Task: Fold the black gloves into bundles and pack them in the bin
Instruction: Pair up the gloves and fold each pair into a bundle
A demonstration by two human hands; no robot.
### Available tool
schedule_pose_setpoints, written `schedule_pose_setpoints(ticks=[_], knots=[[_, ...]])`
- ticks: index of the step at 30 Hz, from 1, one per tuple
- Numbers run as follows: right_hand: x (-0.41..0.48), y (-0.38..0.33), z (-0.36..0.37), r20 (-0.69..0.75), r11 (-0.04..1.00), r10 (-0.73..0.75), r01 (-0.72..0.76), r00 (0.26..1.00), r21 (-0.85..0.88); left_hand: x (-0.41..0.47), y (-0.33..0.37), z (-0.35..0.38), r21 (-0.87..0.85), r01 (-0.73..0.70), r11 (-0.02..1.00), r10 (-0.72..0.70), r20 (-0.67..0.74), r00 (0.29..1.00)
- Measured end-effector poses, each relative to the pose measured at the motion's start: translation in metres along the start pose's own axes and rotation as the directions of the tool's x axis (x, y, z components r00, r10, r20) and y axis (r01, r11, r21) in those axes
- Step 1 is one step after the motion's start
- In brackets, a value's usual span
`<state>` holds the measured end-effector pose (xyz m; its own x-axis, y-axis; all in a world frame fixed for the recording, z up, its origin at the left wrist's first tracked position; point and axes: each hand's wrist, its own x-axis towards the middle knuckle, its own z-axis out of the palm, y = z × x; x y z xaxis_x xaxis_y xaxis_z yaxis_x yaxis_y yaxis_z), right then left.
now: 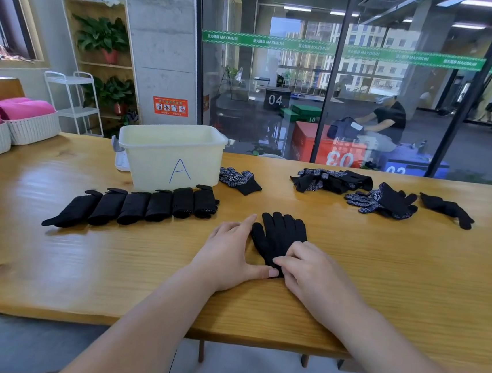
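Black glove lying flat mid-table; fold just starting at the cuff.
Long axis is running 6 to 12 o'clock, fingers pointing to 12, cuff nearest the person. Left hand is lying along the 9 o'clock edge, fingers straight, thumb pressing the cuff; right hand is pinching the cuff from 4 o'clock. Judging: the next move is rolling the cuff toward 12, keeping edges square. Six bundles are waiting at 10 o'clock, bin at 11, loose gloves at 1 to 2.
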<state>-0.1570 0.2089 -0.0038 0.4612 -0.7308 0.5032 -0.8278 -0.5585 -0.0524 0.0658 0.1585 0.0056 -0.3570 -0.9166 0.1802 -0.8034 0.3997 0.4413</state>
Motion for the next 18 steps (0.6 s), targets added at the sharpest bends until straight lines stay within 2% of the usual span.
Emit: schedule_pose_setpoints(ticks=[2, 4, 6, 8, 12, 18], knots=[[0.000, 0.001, -0.001, 0.035, 0.999, 0.029, -0.030, 0.999, 0.025, 0.001, -0.001, 0.001, 0.003, 0.002, 1.000, -0.002, 0.004, 1.000], [0.001, 0.003, -0.007, 0.061, 0.985, 0.118, -0.124, 0.991, 0.118, 0.001, -0.002, 0.001, 0.000, 0.008, 1.000, -0.008, 0.007, 1.000], [0.002, 0.006, -0.012, 0.038, 0.962, 0.188, -0.192, 0.981, 0.196, 0.000, 0.000, -0.001, 0.002, 0.008, 1.000, -0.008, 0.012, 1.000], [0.003, 0.011, -0.014, 0.044, 0.960, 0.212, -0.217, 0.976, 0.177, 0.000, 0.002, -0.002, 0.013, 0.002, 1.000, -0.002, 0.021, 1.000], [0.000, 0.019, -0.012, 0.153, 0.960, 0.240, -0.258, 0.959, 0.109, 0.002, -0.004, 0.001, 0.042, -0.035, 0.998, 0.034, 0.012, 0.999], [-0.008, 0.023, -0.013, 0.145, 0.933, 0.305, -0.326, 0.941, 0.153, 0.005, -0.009, 0.007, 0.086, -0.035, 0.996, 0.033, 0.028, 0.999]])
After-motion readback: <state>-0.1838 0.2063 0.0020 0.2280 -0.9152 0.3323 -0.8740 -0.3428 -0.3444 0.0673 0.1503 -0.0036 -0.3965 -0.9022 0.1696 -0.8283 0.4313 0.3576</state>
